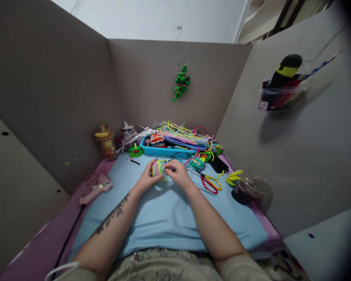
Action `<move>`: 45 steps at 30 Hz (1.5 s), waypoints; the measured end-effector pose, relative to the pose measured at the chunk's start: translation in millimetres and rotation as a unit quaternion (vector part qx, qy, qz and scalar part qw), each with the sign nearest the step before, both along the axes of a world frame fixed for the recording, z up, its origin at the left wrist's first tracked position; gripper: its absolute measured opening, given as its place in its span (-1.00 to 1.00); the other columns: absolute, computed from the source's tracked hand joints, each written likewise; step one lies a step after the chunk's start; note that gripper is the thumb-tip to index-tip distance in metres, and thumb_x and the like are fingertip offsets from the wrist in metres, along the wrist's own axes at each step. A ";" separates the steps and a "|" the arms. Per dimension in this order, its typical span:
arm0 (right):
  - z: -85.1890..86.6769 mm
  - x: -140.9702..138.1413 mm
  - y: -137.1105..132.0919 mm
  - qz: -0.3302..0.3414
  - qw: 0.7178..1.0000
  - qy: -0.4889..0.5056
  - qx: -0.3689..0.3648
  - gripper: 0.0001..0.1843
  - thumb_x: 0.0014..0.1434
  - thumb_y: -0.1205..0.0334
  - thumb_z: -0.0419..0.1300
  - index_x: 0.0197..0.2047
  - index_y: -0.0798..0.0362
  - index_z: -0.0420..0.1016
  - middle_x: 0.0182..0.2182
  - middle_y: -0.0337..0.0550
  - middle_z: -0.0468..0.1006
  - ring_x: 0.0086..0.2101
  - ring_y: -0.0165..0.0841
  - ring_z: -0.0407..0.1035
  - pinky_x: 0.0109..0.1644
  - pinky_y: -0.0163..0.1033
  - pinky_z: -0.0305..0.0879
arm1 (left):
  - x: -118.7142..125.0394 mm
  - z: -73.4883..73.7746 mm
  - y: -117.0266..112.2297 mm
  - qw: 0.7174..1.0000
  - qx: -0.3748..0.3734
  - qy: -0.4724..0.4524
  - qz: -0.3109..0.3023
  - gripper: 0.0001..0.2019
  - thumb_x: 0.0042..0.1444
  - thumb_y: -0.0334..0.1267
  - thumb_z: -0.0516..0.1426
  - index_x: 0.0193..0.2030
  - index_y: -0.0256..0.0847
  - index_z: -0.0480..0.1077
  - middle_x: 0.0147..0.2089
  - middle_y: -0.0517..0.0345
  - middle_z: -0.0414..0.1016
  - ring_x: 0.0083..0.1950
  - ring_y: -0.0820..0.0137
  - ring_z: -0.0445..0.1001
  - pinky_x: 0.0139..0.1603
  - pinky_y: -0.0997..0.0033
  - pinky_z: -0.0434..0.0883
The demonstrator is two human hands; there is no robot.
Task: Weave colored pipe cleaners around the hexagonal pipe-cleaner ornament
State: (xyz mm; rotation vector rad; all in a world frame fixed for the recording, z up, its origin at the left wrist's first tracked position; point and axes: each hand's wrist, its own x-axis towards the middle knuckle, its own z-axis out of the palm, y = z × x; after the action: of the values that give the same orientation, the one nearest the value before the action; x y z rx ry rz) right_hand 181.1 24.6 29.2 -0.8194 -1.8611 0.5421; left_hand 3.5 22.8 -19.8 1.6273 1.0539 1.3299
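Just in front of the blue tray, my left hand [148, 176] is closed around a small craft piece striped in pastel colours [157, 168]. It seems to be made of pipe cleaners. My right hand [177, 171] pinches at the right side of the same piece, thumb and fingertips together. What exactly lies between those fingertips is too small to make out. A teal pipe-cleaner piece [197, 162] lies right of my right hand. Beyond it are scissors [211, 183] with red and yellow handles.
The blue tray [169, 151] holds a heap of coloured pipe cleaners [181, 134]. A pink glue gun [98, 189] with a cord lies left. A lidded cup [107, 144] stands back left, a dark cup [242, 193] right. Grey panels [152, 78] enclose the table; green figures [181, 82] hang there.
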 end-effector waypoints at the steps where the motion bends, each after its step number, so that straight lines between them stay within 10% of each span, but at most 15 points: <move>1: 0.1 0.1 -0.3 0.000 1.000 -0.001 -0.005 -0.91 0.03 0.35 0.22 -0.37 0.04 0.55 -0.38 -0.15 0.51 -0.30 -0.35 0.39 -0.32 -0.31 0.29 | -0.2 0.1 0.1 1.000 0.001 0.004 -0.003 -0.18 -0.17 -0.15 0.31 0.25 -0.14 0.11 0.18 -0.05 0.26 0.20 0.12 0.25 0.21 0.10 0.21; 17: -4.8 -7.7 -4.2 -0.018 1.000 -0.011 -0.023 -0.91 0.02 0.36 0.15 -0.44 0.07 0.48 -0.40 -0.17 0.45 -0.33 -0.36 0.35 -0.25 -0.28 0.27 | -1.9 11.7 -4.2 0.985 0.103 0.126 0.055 -0.30 -0.10 -0.14 0.27 0.21 -0.16 0.20 0.21 -0.07 0.21 0.25 0.15 0.19 0.26 0.14 0.14; 23: -13.5 -15.1 0.5 -0.053 0.998 -0.002 -0.023 -0.88 0.01 0.39 0.12 -0.47 0.08 0.47 -0.46 -0.19 0.44 -0.38 -0.38 0.33 -0.29 -0.30 0.24 | 1.7 18.0 -14.4 0.955 0.205 0.153 0.150 -0.85 0.09 -0.21 0.14 -0.23 -0.18 0.45 -0.19 0.05 0.44 -0.09 0.31 0.41 0.00 0.26 0.33; 29: -16.2 -19.8 -0.3 -0.048 0.998 0.003 -0.033 -0.86 0.03 0.37 0.09 -0.46 0.06 0.47 -0.47 -0.20 0.45 -0.37 -0.37 0.33 -0.26 -0.28 0.25 | 4.2 17.7 -13.1 0.936 0.230 0.201 0.173 -0.89 0.11 -0.20 0.12 -0.31 -0.15 0.44 -0.29 0.11 0.47 -0.17 0.31 0.40 -0.05 0.23 0.32; 37: -18.7 -26.1 -0.6 -0.016 0.969 0.131 -0.210 -0.93 0.00 0.22 0.10 -0.41 0.03 0.33 -0.57 -0.32 0.38 -0.52 -0.40 0.35 -0.43 -0.31 0.28 | 8.8 18.9 -13.3 0.914 0.248 0.192 0.256 -0.86 0.13 -0.26 0.09 -0.22 -0.13 0.47 -0.11 0.03 0.42 -0.02 0.25 0.36 0.07 0.12 0.27; 45: -20.4 -35.0 -3.7 0.023 0.945 0.192 -0.264 -0.89 -0.05 0.20 0.15 -0.42 0.03 0.34 -0.57 -0.29 0.42 -0.53 -0.39 0.41 -0.43 -0.30 0.36 | 11.8 16.0 -15.1 0.951 0.223 0.133 0.170 -0.82 0.16 -0.27 0.06 -0.16 -0.15 0.46 -0.17 0.05 0.47 -0.11 0.33 0.43 -0.05 0.26 0.40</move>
State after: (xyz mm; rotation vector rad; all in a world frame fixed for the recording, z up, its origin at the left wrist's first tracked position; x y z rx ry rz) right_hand 146.1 20.8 8.8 -0.9349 -1.3885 1.1747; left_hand 15.3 7.7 -3.8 2.0711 1.3072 1.7012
